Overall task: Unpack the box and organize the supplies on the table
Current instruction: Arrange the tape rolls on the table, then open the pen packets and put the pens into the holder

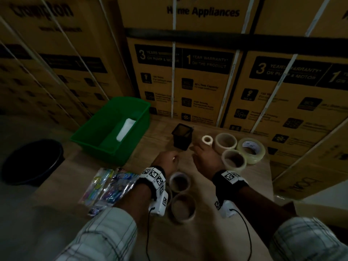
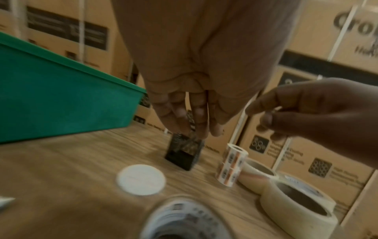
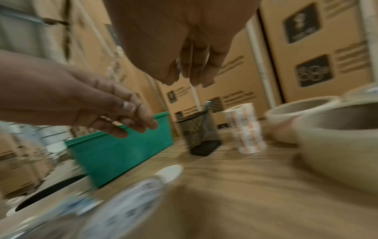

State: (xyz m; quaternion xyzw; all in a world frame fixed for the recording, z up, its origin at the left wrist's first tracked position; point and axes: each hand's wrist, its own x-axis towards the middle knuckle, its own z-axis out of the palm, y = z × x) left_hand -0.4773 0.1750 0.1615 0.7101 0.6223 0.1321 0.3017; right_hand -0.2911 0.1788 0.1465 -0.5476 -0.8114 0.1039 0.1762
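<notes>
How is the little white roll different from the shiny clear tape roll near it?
The little white roll is narrow and stands tall; the clear tape roll is much wider and lies flat. The little white roll has small printed labels round its side; the clear tape roll is glossy and see-through. Both are rings with a hole in the middle, sitting on the table.

Below the left hand's fingers (image 2: 182, 113) a blurred tape roll (image 2: 184, 221) is cut off by the lower edge, the fingers partly hide the mesh cup (image 2: 184, 153), and whether the right hand (image 3: 196, 64) holds anything cannot be told.
</notes>
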